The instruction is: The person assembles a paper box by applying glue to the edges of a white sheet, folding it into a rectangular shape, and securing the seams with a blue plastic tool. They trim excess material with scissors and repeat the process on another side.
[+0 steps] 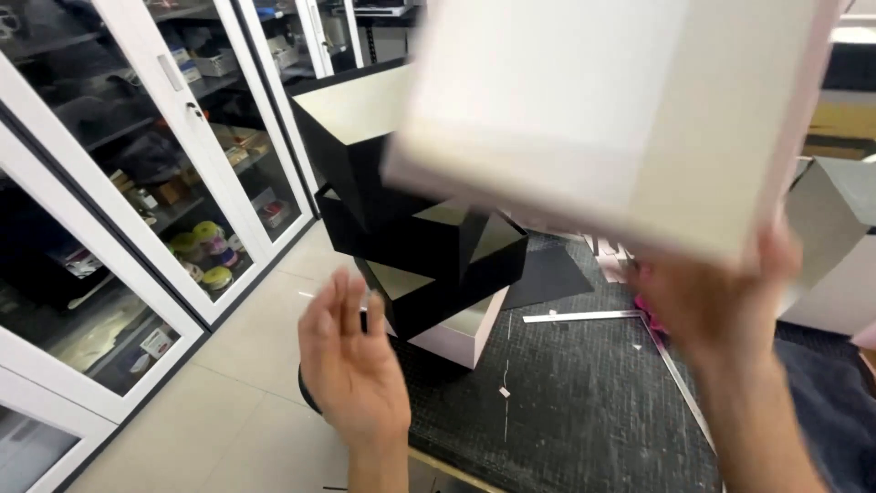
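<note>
My right hand [716,306] holds up a large white open box [602,110] by its lower right corner, tilted and close to the camera, blurred by motion. My left hand [351,361] hovers open below it, fingers apart, palm turned inward, holding nothing. Behind the hands stands a leaning stack of black open boxes [401,219] resting on a white box [470,333] on the dark mat.
A dark textured mat [584,402] covers the table, with a metal ruler [584,316] and a black sheet [547,274] on it. White glass-door cabinets [164,183] filled with supplies line the left. Another grey-white box [835,246] sits at right.
</note>
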